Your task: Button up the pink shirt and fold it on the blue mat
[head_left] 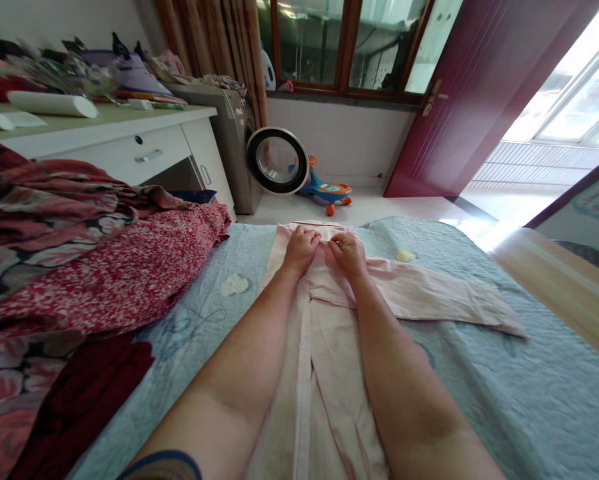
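A pale pink long-sleeved garment (334, 333), which looks like a shirt, lies spread on the light blue quilted bedcover (484, 373). One sleeve stretches out to the right, and a long strip runs down the front toward me. Both my arms reach to its far end. My left hand (303, 248) is closed on the fabric near the collar. Just to the right, my right hand (348, 252) pinches the same cloth between thumb and fingers. The fingertips of the two hands are a short gap apart. Where the other sleeve lies, I cannot make out.
Patterned red clothes (124, 273) are heaped on the left of the bed. Beyond them stands a white cabinet (164, 157) with cluttered top. A washing machine's round door (278, 161) hangs open near a blue ride-on toy (329, 191). A dark red door (444, 100) stands open at right.
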The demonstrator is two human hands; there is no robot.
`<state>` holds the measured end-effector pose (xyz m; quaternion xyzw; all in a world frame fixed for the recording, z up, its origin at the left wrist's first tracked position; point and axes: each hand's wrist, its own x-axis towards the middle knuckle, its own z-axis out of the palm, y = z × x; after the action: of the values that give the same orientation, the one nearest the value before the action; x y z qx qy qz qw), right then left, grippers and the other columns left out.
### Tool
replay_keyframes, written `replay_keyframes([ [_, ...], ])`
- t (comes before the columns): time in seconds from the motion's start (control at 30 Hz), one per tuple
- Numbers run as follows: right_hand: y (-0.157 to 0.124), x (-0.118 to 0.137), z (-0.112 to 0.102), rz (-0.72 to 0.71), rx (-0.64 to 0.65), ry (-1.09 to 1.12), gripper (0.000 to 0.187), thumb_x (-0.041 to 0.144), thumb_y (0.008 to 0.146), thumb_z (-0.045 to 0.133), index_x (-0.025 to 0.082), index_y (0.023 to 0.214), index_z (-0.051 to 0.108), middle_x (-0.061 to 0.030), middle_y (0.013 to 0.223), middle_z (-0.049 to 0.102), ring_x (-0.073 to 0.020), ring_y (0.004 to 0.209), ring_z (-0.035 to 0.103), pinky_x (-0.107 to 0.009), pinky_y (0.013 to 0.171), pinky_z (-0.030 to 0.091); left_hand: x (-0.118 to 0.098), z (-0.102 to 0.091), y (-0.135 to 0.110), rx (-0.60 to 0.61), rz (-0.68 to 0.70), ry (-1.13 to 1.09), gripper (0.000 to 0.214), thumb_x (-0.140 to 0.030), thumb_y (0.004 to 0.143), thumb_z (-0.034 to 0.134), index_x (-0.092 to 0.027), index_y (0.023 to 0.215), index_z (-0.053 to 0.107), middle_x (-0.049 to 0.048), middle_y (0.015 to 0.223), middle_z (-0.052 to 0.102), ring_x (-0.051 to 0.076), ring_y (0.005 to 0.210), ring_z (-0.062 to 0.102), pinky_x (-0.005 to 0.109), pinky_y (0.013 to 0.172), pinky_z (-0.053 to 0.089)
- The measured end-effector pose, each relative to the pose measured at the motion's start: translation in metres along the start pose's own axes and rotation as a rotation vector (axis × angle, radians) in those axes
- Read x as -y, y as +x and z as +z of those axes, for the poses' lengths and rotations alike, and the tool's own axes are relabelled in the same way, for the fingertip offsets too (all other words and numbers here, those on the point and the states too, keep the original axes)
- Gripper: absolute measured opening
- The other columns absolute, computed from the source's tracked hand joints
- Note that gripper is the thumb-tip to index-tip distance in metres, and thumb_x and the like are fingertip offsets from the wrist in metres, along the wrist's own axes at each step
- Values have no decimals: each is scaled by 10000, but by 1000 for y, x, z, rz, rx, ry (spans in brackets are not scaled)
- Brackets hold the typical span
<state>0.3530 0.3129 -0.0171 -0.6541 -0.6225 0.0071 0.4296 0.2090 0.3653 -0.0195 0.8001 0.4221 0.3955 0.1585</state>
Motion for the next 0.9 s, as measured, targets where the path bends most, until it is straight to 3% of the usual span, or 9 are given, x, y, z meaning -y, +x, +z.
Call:
replay_keyframes([
  [0.27,1,5,3,-72,-65,78,142,228,817,528,213,691,590,-42,778,581,-199,823,521,-318,806,416,-5,-4,0,4,85,-11,153,-199,875,560,-189,906,710,49,1005,677,195,986,600,315,911,474],
  [0.47,0,7,5,-27,6,62,125,237,828,514,200,740,594,-29,729,579,-187,732,501,-303,707,389,-12,-9,-2,5,70,64,155,-131,842,531,-194,865,671,50,942,685,200,919,606,306,849,473],
  [0.63,-1,9,4,-7,69,-12,143,283,842,580,186,818,682,-49,819,640,-186,794,545,-295,732,398,-21,-12,-5,25,76,151,187,-122,858,505,-210,908,662,65,989,653,213,953,587,304,834,462],
  [0.77,-2,9,4,11,90,-50,169,299,860,582,195,799,700,-46,831,653,-180,816,555,-285,746,403,-17,-11,-5,41,31,230,207,-145,873,494,-205,864,692,82,986,611,222,963,567,318,822,458],
  [0.9,-2,10,3,10,82,-43,140,265,837,587,197,787,698,-37,812,644,-175,802,550,-280,738,403,-8,-13,-3,-25,-49,261,207,-144,865,500,-213,836,693,83,999,583,227,960,553,334,829,458],
])
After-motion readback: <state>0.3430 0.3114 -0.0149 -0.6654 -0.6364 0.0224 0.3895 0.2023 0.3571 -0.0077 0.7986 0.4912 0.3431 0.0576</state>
